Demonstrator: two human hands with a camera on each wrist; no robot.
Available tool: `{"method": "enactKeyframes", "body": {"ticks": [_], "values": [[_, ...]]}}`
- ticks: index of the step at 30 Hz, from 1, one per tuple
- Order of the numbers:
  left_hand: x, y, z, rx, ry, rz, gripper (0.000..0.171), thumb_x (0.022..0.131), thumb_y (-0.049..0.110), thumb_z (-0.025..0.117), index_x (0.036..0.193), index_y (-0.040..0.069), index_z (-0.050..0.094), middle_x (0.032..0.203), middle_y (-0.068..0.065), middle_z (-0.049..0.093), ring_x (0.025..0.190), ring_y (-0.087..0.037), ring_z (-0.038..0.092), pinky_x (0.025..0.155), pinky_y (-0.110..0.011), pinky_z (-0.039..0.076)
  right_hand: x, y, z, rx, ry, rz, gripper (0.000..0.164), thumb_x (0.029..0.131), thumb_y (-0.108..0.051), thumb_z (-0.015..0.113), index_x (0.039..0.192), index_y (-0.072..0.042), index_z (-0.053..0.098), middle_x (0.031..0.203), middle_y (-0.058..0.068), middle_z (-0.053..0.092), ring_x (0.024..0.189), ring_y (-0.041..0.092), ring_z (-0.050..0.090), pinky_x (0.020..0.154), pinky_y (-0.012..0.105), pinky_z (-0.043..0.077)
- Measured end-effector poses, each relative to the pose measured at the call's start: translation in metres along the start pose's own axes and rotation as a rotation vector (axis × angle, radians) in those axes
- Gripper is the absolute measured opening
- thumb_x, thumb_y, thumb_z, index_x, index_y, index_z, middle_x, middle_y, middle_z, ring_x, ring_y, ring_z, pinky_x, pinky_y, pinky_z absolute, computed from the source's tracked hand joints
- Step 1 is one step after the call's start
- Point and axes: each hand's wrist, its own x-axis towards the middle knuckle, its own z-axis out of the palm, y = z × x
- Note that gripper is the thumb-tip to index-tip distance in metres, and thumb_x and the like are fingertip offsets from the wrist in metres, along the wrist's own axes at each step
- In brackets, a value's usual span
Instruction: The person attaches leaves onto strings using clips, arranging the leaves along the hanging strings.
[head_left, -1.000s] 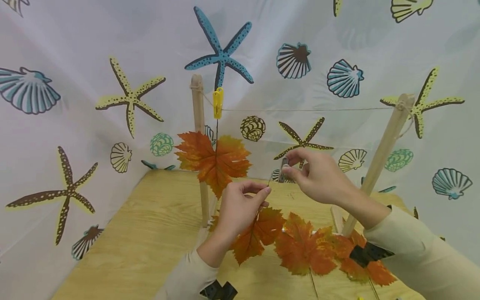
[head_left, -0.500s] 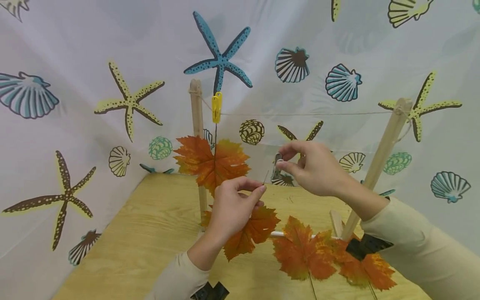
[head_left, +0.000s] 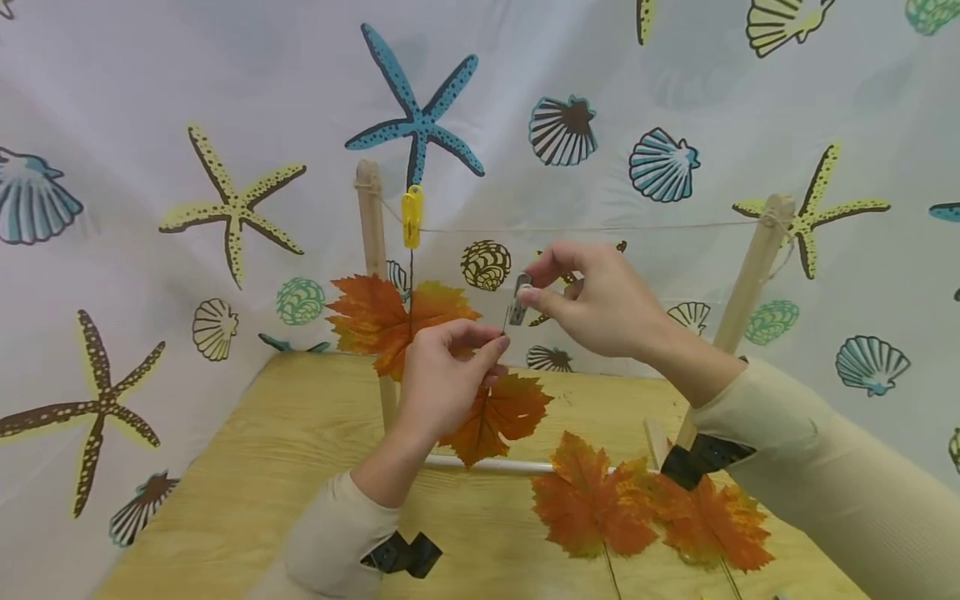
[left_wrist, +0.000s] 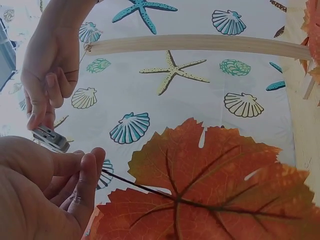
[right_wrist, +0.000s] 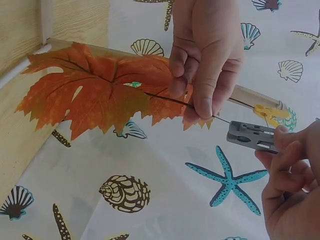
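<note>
My left hand [head_left: 450, 367] pinches the thin dark stem of an orange maple leaf [head_left: 498, 417], which hangs below the fingers. In my right hand [head_left: 600, 300] a grey clothespin [head_left: 519, 300] is held between thumb and fingers. The right wrist view shows the clothespin [right_wrist: 250, 135] with its tip end right at the end of the stem [right_wrist: 220, 119]. Both hands are below the twine line [head_left: 585, 228] strung between two wooden posts. At its left end a yellow clothespin [head_left: 412, 217] holds another orange leaf [head_left: 375, 312] by the stem.
Two more orange leaves, one in the middle [head_left: 592, 500] and one farther right [head_left: 712, 521], lie on the wooden table [head_left: 225, 500]. The left post [head_left: 371, 217] and right post [head_left: 750, 275] stand at either side, with a white rod [head_left: 495, 464] low between them.
Both hands have risen toward the line, with the leaf lifting off to hang from the left hand. The grey clothespin has come closer to the stem's end. The head view has shifted slightly right.
</note>
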Motion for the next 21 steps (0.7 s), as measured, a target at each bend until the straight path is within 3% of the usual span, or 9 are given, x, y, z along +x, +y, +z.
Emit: {"method": "enactKeyframes", "body": {"ticks": [7, 13, 16, 21], "values": [[0.004, 0.004, -0.011, -0.009, -0.002, -0.003, 0.016, 0.094, 0.017, 0.071, 0.105, 0.006, 0.074, 0.104, -0.010, 0.072, 0.075, -0.025, 0.076, 0.068, -0.031, 0.061, 0.010, -0.009, -0.001, 0.013, 0.016, -0.022, 0.015, 0.097, -0.020, 0.068, 0.107, -0.010, 0.067, 0.110, 0.006, 0.066, 0.064, 0.018, 0.064, 0.057, 0.029, 0.047], [0.010, 0.010, -0.014, 0.020, 0.023, 0.002, 0.018, 0.094, 0.019, 0.071, 0.107, 0.007, 0.075, 0.105, -0.010, 0.073, 0.072, -0.024, 0.075, 0.059, -0.032, 0.058, 0.016, -0.021, -0.003, 0.021, 0.016, -0.037, 0.014, 0.097, -0.019, 0.068, 0.107, -0.010, 0.066, 0.110, 0.006, 0.066, 0.068, 0.019, 0.067, 0.057, 0.030, 0.049], [0.013, 0.012, -0.013, 0.016, 0.020, 0.002, 0.018, 0.094, 0.018, 0.070, 0.107, 0.007, 0.075, 0.105, -0.010, 0.073, 0.073, -0.024, 0.076, 0.059, -0.031, 0.058, 0.019, -0.024, -0.006, -0.007, 0.031, -0.049, 0.014, 0.097, -0.018, 0.067, 0.107, -0.009, 0.067, 0.109, 0.006, 0.066, 0.076, 0.019, 0.070, 0.063, 0.030, 0.053], [0.019, 0.015, -0.010, 0.007, 0.029, -0.010, 0.016, 0.095, 0.019, 0.070, 0.106, 0.008, 0.074, 0.105, -0.007, 0.071, 0.077, -0.025, 0.076, 0.063, -0.032, 0.060, 0.026, -0.024, -0.012, -0.039, 0.059, -0.051, 0.013, 0.097, -0.017, 0.066, 0.106, -0.008, 0.067, 0.109, 0.006, 0.067, 0.089, 0.022, 0.063, 0.077, 0.034, 0.054]]}}
